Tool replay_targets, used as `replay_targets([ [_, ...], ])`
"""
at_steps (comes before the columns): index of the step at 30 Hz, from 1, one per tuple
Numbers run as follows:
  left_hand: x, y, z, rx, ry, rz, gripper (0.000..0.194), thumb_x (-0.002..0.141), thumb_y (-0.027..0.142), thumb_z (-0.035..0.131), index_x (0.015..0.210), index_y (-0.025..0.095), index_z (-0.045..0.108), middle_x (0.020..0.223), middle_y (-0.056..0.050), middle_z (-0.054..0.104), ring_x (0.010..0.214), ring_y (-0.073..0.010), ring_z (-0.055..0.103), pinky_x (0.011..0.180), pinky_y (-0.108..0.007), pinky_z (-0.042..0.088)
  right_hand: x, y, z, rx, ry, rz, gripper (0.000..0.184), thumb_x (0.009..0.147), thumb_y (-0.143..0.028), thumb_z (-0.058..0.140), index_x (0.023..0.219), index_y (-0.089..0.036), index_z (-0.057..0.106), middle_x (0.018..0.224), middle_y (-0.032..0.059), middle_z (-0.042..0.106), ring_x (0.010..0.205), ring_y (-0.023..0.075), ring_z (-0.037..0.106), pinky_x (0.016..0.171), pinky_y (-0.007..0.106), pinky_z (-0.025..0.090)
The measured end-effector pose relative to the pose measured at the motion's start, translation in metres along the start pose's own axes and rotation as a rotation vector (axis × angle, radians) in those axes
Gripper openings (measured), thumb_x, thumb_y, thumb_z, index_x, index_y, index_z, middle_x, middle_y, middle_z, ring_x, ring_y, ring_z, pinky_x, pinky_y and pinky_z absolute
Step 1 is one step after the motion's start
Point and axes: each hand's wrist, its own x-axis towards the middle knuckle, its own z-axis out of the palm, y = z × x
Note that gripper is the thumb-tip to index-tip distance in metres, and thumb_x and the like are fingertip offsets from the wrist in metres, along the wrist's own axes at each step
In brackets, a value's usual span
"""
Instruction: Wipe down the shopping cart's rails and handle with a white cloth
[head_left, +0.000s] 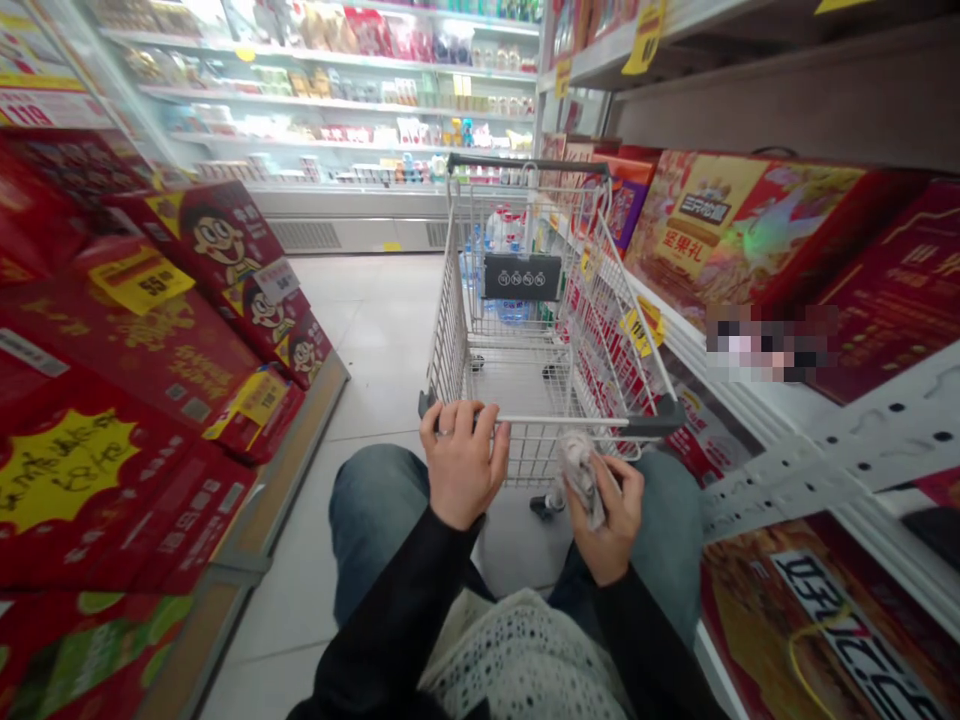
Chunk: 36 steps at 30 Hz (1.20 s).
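Note:
A wire shopping cart [450, 310] stands in the aisle right in front of me, with water bottles [504, 232] in its far end. My left hand [463, 462] is wrapped over the cart's near handle bar [540, 419]. My right hand [609, 515] is just below the handle's right end, closed on a crumpled whitish cloth [581, 468]. My knees in blue jeans show under both hands.
Red gift boxes [150, 340] with yellow price tags are stacked on the left. On the right, a white shelf rack [825, 440] holds more red boxes. A refrigerated display [337, 120] crosses the aisle's far end. White tiled floor [375, 320] lies left of the cart.

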Motion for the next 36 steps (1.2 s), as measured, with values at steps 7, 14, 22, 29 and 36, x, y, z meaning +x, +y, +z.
replay_targets([
  [7, -0.004, 0.001, 0.014, -0.034, 0.142, 0.017, 0.015, 0.101, 0.030, 0.061, 0.106, 0.021, 0.072, 0.100, -0.008, 0.072, 0.102, -0.0259, 0.061, 0.111, -0.048, 0.032, -0.006, -0.016, 0.018, -0.123, -0.097, -0.173, 0.050, 0.097, -0.022, 0.071, 0.146, -0.026, 0.064, 0.120, 0.0120, 0.062, 0.108, 0.0255, 0.061, 0.090, 0.047, 0.059],
  [14, -0.005, -0.001, 0.016, -0.045, 0.143, 0.033, 0.015, 0.101, 0.029, 0.063, 0.111, 0.021, 0.071, 0.102, -0.006, 0.073, 0.101, -0.0245, 0.063, 0.114, -0.047, 0.031, -0.008, -0.013, 0.016, -0.141, -0.069, -0.133, 0.057, 0.095, -0.021, 0.073, 0.150, -0.027, 0.061, 0.122, 0.0124, 0.062, 0.108, 0.0261, 0.061, 0.088, 0.045, 0.058],
  [22, -0.009, 0.001, 0.017, -0.057, 0.151, 0.006, 0.019, 0.101, 0.028, 0.063, 0.116, 0.021, 0.071, 0.107, -0.008, 0.074, 0.111, -0.0259, 0.064, 0.119, -0.047, 0.029, -0.022, -0.019, 0.030, -0.077, -0.113, -0.172, 0.051, 0.096, -0.020, 0.068, 0.147, -0.025, 0.062, 0.122, 0.0118, 0.065, 0.113, 0.0272, 0.062, 0.099, 0.049, 0.055],
  [29, -0.009, -0.003, 0.016, -0.073, 0.141, -0.001, 0.022, 0.102, 0.027, 0.062, 0.120, 0.021, 0.071, 0.113, -0.009, 0.074, 0.118, -0.0264, 0.064, 0.122, -0.048, 0.027, -0.006, -0.008, 0.024, -0.032, 0.117, -0.095, 0.048, 0.086, -0.020, 0.083, 0.131, -0.021, 0.065, 0.116, 0.0109, 0.072, 0.108, 0.0267, 0.068, 0.096, 0.047, 0.056],
  [36, -0.008, -0.003, 0.013, -0.125, 0.150, -0.016, 0.020, 0.101, 0.025, 0.063, 0.119, 0.022, 0.072, 0.114, -0.007, 0.077, 0.116, -0.0252, 0.067, 0.122, -0.047, 0.027, -0.016, -0.015, 0.034, 0.040, -0.157, -0.240, 0.044, 0.090, -0.009, 0.057, 0.132, -0.020, 0.068, 0.120, 0.0112, 0.071, 0.116, 0.0270, 0.063, 0.100, 0.047, 0.055],
])
